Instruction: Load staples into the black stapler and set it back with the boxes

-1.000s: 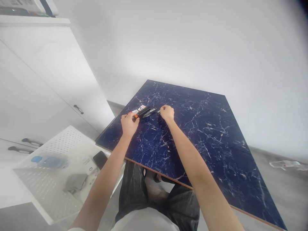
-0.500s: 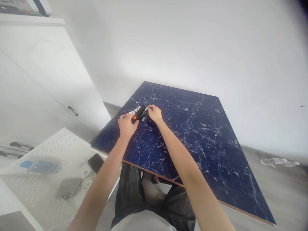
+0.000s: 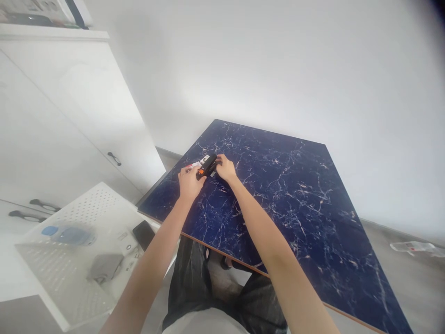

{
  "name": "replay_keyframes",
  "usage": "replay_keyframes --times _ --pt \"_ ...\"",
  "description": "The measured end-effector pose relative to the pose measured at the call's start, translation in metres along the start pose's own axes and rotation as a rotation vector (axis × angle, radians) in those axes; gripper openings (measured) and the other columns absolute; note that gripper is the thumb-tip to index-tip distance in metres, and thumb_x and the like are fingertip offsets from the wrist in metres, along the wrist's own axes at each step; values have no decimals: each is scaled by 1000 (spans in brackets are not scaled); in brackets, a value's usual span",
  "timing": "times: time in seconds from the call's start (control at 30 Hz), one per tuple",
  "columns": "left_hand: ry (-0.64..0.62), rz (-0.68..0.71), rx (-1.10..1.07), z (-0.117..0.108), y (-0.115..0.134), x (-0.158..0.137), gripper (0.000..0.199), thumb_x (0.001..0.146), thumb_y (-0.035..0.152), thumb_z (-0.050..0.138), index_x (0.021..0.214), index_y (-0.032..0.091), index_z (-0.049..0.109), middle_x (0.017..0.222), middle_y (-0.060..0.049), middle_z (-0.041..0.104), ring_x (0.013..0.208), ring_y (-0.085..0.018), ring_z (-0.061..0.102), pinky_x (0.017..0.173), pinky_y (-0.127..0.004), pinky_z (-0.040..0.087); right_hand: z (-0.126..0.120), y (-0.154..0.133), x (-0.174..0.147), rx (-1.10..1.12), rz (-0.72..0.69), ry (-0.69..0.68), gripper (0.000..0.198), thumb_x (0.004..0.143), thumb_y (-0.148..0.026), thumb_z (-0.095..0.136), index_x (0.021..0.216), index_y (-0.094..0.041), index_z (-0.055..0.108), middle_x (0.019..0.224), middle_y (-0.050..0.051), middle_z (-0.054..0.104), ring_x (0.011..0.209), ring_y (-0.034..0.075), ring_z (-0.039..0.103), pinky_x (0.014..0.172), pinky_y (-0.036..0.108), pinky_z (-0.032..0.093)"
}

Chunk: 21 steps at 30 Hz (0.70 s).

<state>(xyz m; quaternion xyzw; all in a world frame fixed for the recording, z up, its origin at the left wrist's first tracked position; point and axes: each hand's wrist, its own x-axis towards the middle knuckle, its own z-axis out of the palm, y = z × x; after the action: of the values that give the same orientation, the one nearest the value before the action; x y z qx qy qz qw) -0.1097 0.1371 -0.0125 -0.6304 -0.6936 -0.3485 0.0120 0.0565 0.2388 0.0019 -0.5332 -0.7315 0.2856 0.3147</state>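
On the far left part of the blue marbled table (image 3: 278,204) a black stapler (image 3: 209,163) with an orange patch lies slantwise between my hands. My left hand (image 3: 190,181) is closed on its near end, with the thumb beside the orange patch. The fingers of my right hand (image 3: 225,168) are bent against its far right side, and what the fingertips pinch is too small to make out. Just behind the stapler is a small white box (image 3: 204,159) with dark print. A white and red piece (image 3: 193,165) shows beyond my left fingers, partly covered by them.
At the left, a white perforated surface (image 3: 69,297) holds a water bottle (image 3: 74,235), a dark phone (image 3: 143,234) and a grey pouch (image 3: 107,267). A white cabinet (image 3: 76,111) stands behind it. Clear plastic packaging (image 3: 417,248) lies on the floor at right.
My right fingers have closed in against the stapler, and the metallic strip that showed beside them is now mostly out of sight. The whole view has shifted slightly.
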Motion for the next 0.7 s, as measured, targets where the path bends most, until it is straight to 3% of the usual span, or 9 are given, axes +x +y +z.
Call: replay_keyframes --times 0.27,0.37,0.47,0.57,0.7 --pt "-12 -1 15 2 1 1 46 82 29 82 125 25 67 109 -11 77 126 -38 54 104 -51 40 -3 -7 -9 41 42 -21 50 89 -10 49 137 -24 55 131 5 72 123 20 67 111 36 49" --pt "-15 24 19 2 2 2 53 82 31 82 131 25 64 113 -12 76 131 -39 51 106 -52 39 6 -22 -15 14 113 56 48 98 -35 49 144 -21 49 140 13 65 129 26 63 113 42 47" --pt "-36 54 -16 2 1 2 60 80 32 83 135 26 62 114 -10 76 136 -39 46 108 -53 38 16 -38 -17 -32 146 85 78 88 -58 62 150 -16 42 145 22 57 134 34 58 112 47 47" --pt "-47 55 -47 1 0 2 59 78 28 79 135 26 63 124 -8 74 141 -40 42 111 -54 38 17 -49 -5 -54 188 70 93 78 -55 72 152 -13 37 141 24 59 130 35 61 110 46 49" --pt "21 8 -53 2 -5 4 48 84 16 62 131 24 67 142 -8 64 138 -35 47 115 -51 36 2 -52 23 -52 315 60 80 75 -44 74 144 -13 46 127 21 69 118 33 69 101 42 55"
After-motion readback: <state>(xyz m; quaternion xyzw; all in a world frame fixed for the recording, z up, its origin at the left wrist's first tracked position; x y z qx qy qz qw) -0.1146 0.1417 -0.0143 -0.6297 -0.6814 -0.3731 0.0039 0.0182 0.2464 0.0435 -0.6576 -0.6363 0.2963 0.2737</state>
